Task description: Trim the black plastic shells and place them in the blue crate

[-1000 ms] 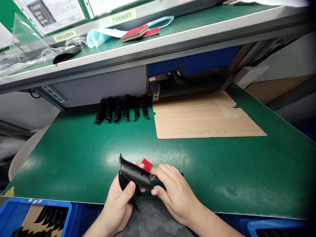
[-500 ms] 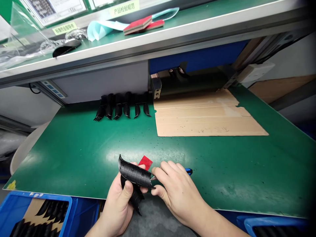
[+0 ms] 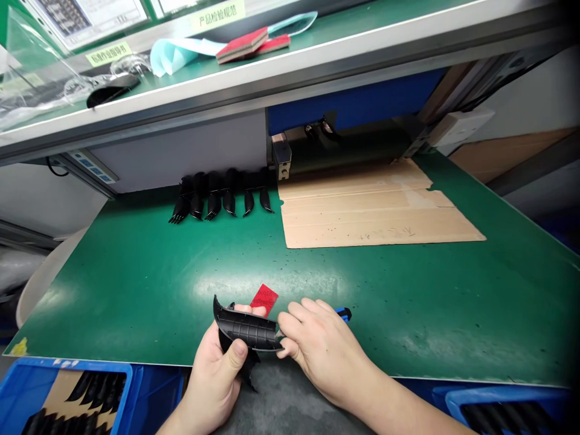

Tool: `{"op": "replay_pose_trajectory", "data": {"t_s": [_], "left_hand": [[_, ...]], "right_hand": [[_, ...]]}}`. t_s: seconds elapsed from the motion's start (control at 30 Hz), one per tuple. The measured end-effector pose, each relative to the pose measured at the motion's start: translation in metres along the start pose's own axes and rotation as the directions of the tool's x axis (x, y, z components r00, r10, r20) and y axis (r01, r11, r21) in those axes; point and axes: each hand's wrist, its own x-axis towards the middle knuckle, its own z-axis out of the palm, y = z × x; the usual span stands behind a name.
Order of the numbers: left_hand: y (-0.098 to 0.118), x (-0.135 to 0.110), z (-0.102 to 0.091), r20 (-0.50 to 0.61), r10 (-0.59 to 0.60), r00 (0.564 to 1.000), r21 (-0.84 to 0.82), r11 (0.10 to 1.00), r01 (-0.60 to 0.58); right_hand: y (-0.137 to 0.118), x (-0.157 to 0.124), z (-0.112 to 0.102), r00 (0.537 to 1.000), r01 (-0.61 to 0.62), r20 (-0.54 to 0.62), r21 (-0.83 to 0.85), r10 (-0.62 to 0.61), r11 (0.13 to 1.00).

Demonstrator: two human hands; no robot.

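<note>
My left hand (image 3: pixel 217 376) grips a curved black ribbed plastic part (image 3: pixel 247 330) at the near edge of the green table (image 3: pixel 149 284), thumb over its front. My right hand (image 3: pixel 321 347) is closed around a small blue-handled tool (image 3: pixel 343 313), and its tip meets the right end of the part. A small red card (image 3: pixel 264 298) lies on the table just behind the part. At the back of the table, several similar black parts (image 3: pixel 217 200) stand in a row.
A flattened cardboard sheet (image 3: pixel 376 208) covers the back right of the table. Blue bins with black parts sit below the front edge at left (image 3: pixel 63 396) and right (image 3: pixel 507 411). A shelf (image 3: pixel 272 66) above holds papers, red pads and plastic bags.
The black part has tilted flatter and shifted slightly left and down in my left hand. My right hand stayed at its right end with the tool.
</note>
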Motion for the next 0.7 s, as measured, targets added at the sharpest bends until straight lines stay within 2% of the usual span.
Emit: {"op": "replay_pose_trajectory", "data": {"t_s": [0.07, 0.17, 0.23, 0.3, 0.4, 0.53, 0.63, 0.7], "left_hand": [[-0.002, 0.0, -0.001, 0.012, 0.005, 1.0, 0.024, 1.0, -0.005], [-0.002, 0.001, 0.001, -0.009, -0.018, 1.0, -0.03, 0.999, 0.018], [0.0, 0.002, 0.005, -0.026, -0.053, 0.998, -0.114, 0.992, 0.05], [0.001, 0.002, 0.008, -0.025, -0.095, 0.995, -0.197, 0.977, 0.088], [0.003, 0.002, 0.01, -0.006, -0.142, 0.99, -0.271, 0.953, 0.135], [0.003, 0.001, 0.009, -0.006, -0.162, 0.987, -0.306, 0.94, 0.152], [0.002, 0.002, 0.008, -0.024, -0.161, 0.987, -0.306, 0.941, 0.146], [0.0, 0.002, 0.007, -0.033, -0.155, 0.987, -0.295, 0.945, 0.139]], "right_hand": [[0.004, -0.001, 0.002, 0.999, 0.009, 0.048, 0.043, -0.011, 0.999], [0.008, -0.002, 0.003, 0.989, 0.057, 0.113, 0.285, -0.093, 0.957], [0.008, -0.002, 0.001, 0.993, 0.049, 0.072, 0.477, -0.094, 0.878], [0.004, -0.002, 0.0, 1.0, 0.013, -0.001, 0.589, -0.016, 0.808], [-0.005, -0.001, -0.001, 0.996, 0.002, -0.071, 0.626, 0.055, 0.78], [-0.008, 0.002, 0.005, 0.993, 0.015, -0.103, 0.553, 0.051, 0.833], [-0.002, 0.003, 0.009, 0.997, 0.034, -0.079, 0.55, 0.012, 0.835], [0.004, 0.003, 0.008, 0.998, 0.049, 0.004, 0.625, -0.066, 0.779]]}}
